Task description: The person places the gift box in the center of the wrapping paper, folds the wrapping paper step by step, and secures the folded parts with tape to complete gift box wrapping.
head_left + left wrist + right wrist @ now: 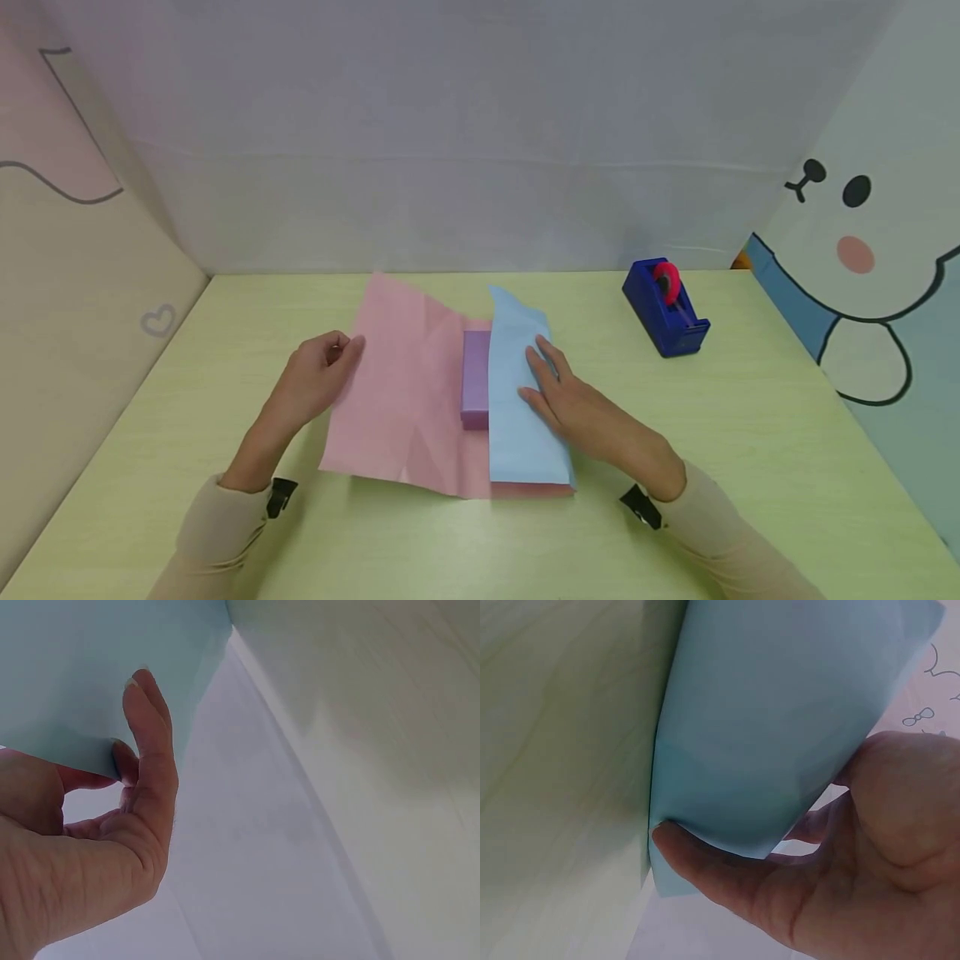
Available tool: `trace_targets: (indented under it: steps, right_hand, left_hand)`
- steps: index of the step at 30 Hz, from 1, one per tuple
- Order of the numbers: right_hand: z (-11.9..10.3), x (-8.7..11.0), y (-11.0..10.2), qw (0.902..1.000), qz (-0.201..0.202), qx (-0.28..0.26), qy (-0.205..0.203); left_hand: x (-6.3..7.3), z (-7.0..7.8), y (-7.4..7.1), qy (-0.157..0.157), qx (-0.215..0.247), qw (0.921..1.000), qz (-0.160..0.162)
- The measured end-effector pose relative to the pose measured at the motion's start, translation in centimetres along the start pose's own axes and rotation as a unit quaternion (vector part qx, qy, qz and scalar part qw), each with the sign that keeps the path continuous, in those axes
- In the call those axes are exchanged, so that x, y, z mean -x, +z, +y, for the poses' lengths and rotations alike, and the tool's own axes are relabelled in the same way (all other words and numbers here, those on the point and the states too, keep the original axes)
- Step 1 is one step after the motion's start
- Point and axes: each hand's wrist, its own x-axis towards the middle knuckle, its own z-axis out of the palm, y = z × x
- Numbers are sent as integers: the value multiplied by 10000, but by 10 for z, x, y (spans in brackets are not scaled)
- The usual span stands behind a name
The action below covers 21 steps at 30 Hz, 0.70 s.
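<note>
A sheet of wrapping paper [405, 392], pink on one face and light blue on the other, lies under a purple box [475, 375]. Its right side is folded over as a blue flap [517, 433], which hides the right part of the box. My left hand [318, 375] pinches the sheet's raised left edge between thumb and fingers; the blue underside faces the left wrist camera. On the folded flap rests my right hand [581, 412], fingers extended and spread. Its thumb lies against the blue paper in the right wrist view.
A blue tape dispenser [663, 312] with a red-cored roll stands at the back right of the pale wooden table [750, 467]. A white sheet hangs behind the table [465, 208]. Panels with cartoon drawings [862, 250] border both sides.
</note>
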Motion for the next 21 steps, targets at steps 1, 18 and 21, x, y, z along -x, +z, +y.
trace_targets:
  steps: [1, 18, 21]
  right_hand:
    - [0, 0, 0, 10000, -1, -3, 4]
    - [1, -1, 0, 10000, -6, -9, -22]
    - [1, -1, 0, 10000, 28, -4, -26]
  left_hand:
    - [0, 0, 0, 9, 57, 10000, -19]
    - [-1, 18, 5, 31, 745, 9970, -192]
    - [-2, 22, 7, 42, 809, 9965, -203]
